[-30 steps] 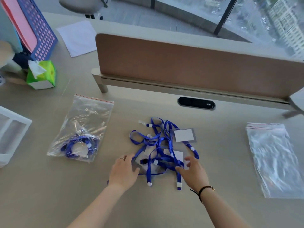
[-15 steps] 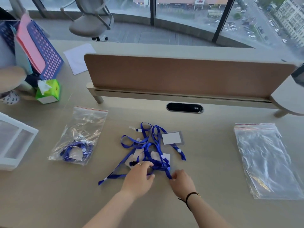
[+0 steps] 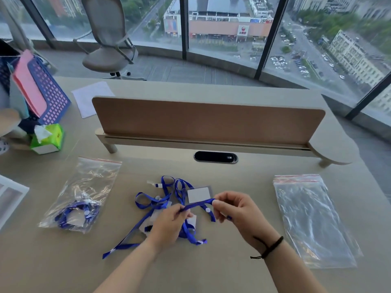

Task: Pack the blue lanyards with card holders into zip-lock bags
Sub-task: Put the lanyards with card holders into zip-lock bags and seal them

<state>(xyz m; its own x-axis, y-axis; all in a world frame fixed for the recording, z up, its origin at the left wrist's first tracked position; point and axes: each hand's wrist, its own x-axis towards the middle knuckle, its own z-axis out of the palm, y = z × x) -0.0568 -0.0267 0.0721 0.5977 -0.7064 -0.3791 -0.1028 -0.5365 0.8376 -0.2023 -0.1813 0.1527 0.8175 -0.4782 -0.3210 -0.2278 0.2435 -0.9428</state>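
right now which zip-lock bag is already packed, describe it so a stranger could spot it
Start at the brown desk divider and come toward the near left of the desk. The packed zip-lock bag lies there, below the green tissue box. Unlike the flat empty bag on the right, it holds a coiled blue lanyard.

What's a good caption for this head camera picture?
Both hands, left and right, pinch a blue lanyard strap above the tangled pile.
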